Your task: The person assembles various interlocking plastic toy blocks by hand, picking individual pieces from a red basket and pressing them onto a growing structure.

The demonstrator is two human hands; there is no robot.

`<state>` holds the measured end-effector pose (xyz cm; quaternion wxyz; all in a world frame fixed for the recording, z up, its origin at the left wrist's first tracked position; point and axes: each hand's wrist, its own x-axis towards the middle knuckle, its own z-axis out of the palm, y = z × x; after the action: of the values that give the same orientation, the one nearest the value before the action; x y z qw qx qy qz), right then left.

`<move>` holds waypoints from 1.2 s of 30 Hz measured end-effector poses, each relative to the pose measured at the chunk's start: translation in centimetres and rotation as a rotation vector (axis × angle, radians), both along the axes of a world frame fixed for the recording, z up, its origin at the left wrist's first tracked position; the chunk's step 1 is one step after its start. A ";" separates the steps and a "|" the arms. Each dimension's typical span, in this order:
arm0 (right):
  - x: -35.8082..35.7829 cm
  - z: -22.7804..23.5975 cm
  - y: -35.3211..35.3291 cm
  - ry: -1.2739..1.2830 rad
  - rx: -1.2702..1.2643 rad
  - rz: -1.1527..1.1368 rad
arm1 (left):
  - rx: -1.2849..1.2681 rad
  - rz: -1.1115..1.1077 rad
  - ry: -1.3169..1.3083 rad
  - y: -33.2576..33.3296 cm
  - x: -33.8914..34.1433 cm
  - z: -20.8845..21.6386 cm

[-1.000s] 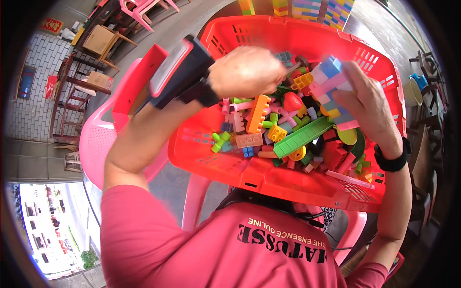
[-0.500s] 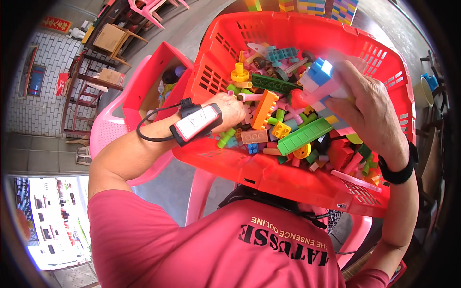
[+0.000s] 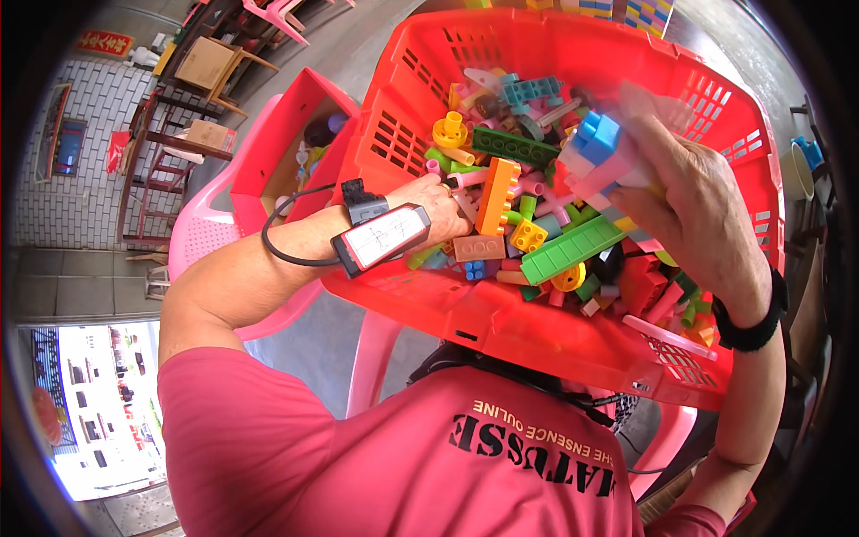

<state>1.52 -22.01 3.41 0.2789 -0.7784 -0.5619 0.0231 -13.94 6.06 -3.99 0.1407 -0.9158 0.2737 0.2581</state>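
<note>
My right hand (image 3: 693,201) is closed round a stack of toy building bricks (image 3: 598,148) in blue, white, pink and yellow, held over the right part of a red plastic basket (image 3: 501,309). My left hand (image 3: 437,210) reaches down into the left side of the pile, its fingers curled in among the pieces. A pale pink brick (image 3: 467,208) lies against those fingers; what they grip, if anything, is hidden. Beside them an orange toothed brick (image 3: 497,195) stands on end. A long green brick (image 3: 571,251) and a brown brick (image 3: 479,249) lie nearer to me.
The basket's tall slotted walls surround the loose pieces. At its left, a red box (image 3: 268,179) with small items rests on a pink plastic chair (image 3: 201,224). Beyond the far rim, built brick stacks (image 3: 646,16) show. Wooden chairs (image 3: 213,64) stand at the far left.
My left hand has shifted slightly right and down among the bricks, with its wrist turned a little. My right hand still holds the brick stack, with a small movement right and down.
</note>
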 end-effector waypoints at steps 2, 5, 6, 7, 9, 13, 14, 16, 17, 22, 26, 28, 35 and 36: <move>0.2 0.0 0.0 -0.018 0.006 -0.025 | -0.004 0.022 0.009 0.2 -0.3 -0.2; 0.5 0.1 -0.1 -0.078 0.047 0.002 | 0.013 0.046 0.015 0.4 -0.4 -0.8; 0.5 0.1 -0.1 -0.041 0.013 -0.007 | 0.014 0.052 0.014 0.4 -0.3 -1.1; 0.5 0.1 -0.2 -0.028 -0.006 -0.008 | 0.019 0.060 0.013 0.3 -0.1 -1.5; 0.4 0.1 -0.3 -0.015 -0.027 0.002 | 0.009 0.066 0.011 0.4 0.2 -2.2; 0.3 -0.2 -0.2 -0.018 -0.023 0.041 | -0.066 0.069 0.064 1.0 0.4 -2.5; 0.3 -0.3 -0.1 -0.016 -0.012 0.043 | -0.056 0.071 0.063 1.1 0.3 -2.4; 0.2 -0.3 0.0 -0.016 -0.004 0.042 | -0.081 0.116 0.073 1.0 0.0 -2.0; 0.3 -0.3 0.0 -0.013 -0.013 0.026 | -0.101 0.151 0.073 0.7 -0.1 -1.9; 0.4 0.1 0.1 -0.032 0.018 0.041 | -0.487 0.434 0.134 -1.6 0.2 -0.3; 0.4 0.2 0.1 -0.047 0.017 0.026 | -0.824 0.519 0.523 -0.8 2.3 3.3; 0.4 0.1 0.1 -0.026 0.015 0.011 | -0.978 0.613 0.460 0.9 3.7 5.5; 0.4 -0.1 0.1 -0.016 -0.028 0.005 | -0.667 0.680 -0.159 4.3 3.7 6.3; 0.4 -0.1 0.1 0.003 -0.050 0.004 | -0.590 0.641 -0.185 4.2 3.7 5.5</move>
<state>1.95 -21.87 3.29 0.2600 -0.7841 -0.5622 0.0389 -10.22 10.29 1.55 -0.1897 -0.9746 0.0243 0.1163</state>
